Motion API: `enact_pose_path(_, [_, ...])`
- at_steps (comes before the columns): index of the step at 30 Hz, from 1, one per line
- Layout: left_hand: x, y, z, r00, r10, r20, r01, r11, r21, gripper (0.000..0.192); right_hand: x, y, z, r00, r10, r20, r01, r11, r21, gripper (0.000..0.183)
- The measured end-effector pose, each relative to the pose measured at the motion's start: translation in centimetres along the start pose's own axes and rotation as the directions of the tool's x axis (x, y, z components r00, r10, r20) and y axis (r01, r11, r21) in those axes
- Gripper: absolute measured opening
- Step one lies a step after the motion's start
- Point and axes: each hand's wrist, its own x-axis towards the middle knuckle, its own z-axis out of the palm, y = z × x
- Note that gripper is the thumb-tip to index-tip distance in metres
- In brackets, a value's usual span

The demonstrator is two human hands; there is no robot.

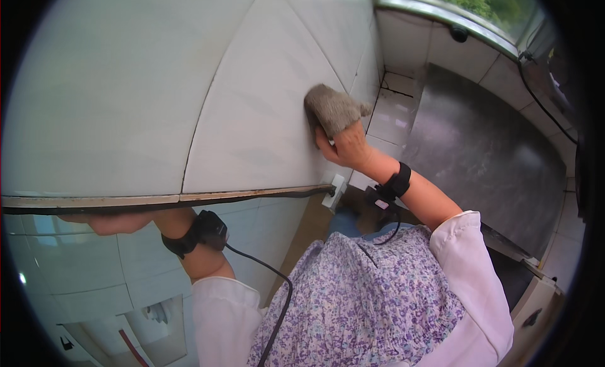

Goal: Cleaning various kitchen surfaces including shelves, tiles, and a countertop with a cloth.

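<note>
My right hand (347, 144) is pressing a grey-brown cloth (333, 109) to a white tiled wall (255, 121). The cloth covers most of its fingers; the thumb shows below. A dark joint line between tiles runs down the wall to the left of the cloth. My left hand (118, 223) is at the lower left, just under the wall's long edge (137, 201), which hides its upper part and fingers. Each wrist wears a black strap with a small device; a black cable (283, 296) leads from the left one.
A dark cable runs along the wall's edge to a white fitting (334, 192). To the right lies a grey metal sheet (482, 159) among white tiles. A window (482, 7) is at the upper right. Recessed shelves (158, 329) are at the lower left.
</note>
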Motion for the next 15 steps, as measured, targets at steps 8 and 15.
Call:
enact_pose_path(8, [-0.1, -0.3, 0.2, 1.0, 0.003, -0.015, -0.003, 1.0, -0.012, 0.061, -2.2, -0.3, 0.2, 1.0, 0.03, 0.007, -0.03, 0.998, 0.056, 0.045])
enact_pose_path(15, [1.1, 0.6, 3.1, 1.0, 0.012, -0.012, -0.013, 0.994, -0.106, 0.062, 0.0, -0.2, 3.3, 0.998, 0.048, -0.034, -0.045, 0.996, 0.077, 0.041])
